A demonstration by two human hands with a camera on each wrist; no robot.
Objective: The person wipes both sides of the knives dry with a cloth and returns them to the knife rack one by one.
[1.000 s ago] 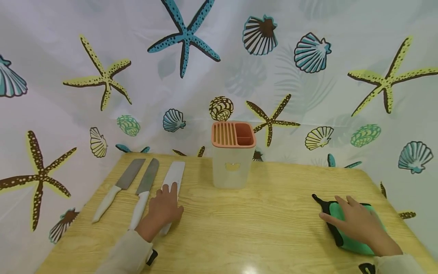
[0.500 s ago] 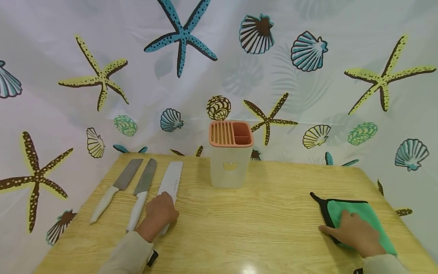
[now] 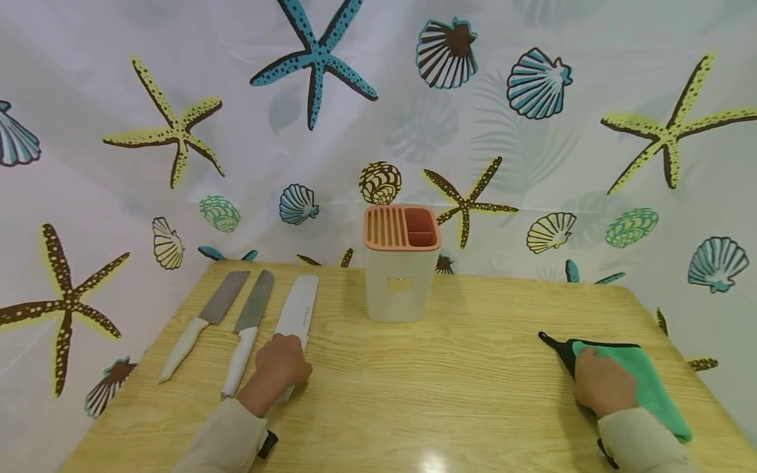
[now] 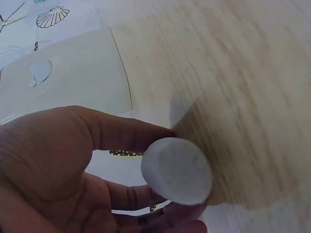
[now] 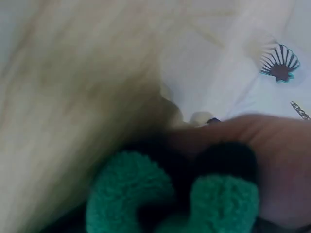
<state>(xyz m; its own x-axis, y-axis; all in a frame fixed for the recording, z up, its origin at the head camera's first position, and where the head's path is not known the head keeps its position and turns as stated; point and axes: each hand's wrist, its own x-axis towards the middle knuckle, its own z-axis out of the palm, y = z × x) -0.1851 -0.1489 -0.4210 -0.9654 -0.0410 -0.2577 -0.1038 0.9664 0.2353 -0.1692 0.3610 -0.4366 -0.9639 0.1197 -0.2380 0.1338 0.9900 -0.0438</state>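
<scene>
My left hand (image 3: 282, 362) grips the white handle of a broad-bladed kitchen knife (image 3: 298, 303). Its pale blade points away from me, towards the back of the table. In the left wrist view the butt of the white handle (image 4: 177, 171) faces the camera, with thumb and fingers curled round it. On the right, my right hand (image 3: 603, 382) clutches a green towel (image 3: 650, 378) with a black edge and a black hanging loop. Bunched folds of the green fluffy towel (image 5: 221, 206) fill the bottom of the right wrist view, which is blurred.
Two more white-handled knives, a wide one (image 3: 225, 299) and a narrower one (image 3: 255, 302), lie left of my left hand. A white knife holder (image 3: 397, 289) with a slotted orange top stands at the back middle. Behind the wooden table (image 3: 449, 387) hangs a patterned cloth (image 3: 367, 131).
My left hand has closed from relaxed fingers over the knife to a grip on its handle. My right hand has gone from spread over the towel to clutching and bunching it.
</scene>
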